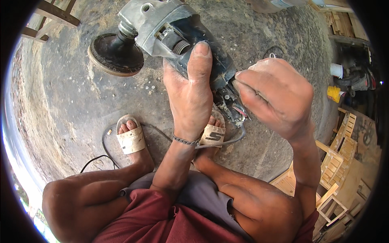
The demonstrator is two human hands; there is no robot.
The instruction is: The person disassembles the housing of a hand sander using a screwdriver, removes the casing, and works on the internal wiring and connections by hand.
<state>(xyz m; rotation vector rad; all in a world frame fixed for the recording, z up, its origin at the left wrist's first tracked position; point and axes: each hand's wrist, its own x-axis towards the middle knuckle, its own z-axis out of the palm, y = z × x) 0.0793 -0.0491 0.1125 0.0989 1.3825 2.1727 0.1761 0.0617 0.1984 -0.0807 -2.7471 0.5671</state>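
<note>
My left hand (188,95) grips an angle polisher (206,48) by its dark body, thumb on top. The metal gear head (156,20) points to the upper left. From it hangs a round black pad (115,54). At the tool's rear the cover is off, and a spring, wires and inner parts (231,103) lie exposed. My right hand (279,93) is closed in a pinch at the rear edge of the body. What its fingers hold, if anything, is hidden. A small pale loop (272,55) shows just beyond its knuckles.
A grey cord (233,141) runs from the tool's rear past my sandalled feet (131,135) over the stained concrete floor (81,109). Wooden frames (338,162) stand at the right. Farther back are a yellow container (333,94) and a white one (336,70).
</note>
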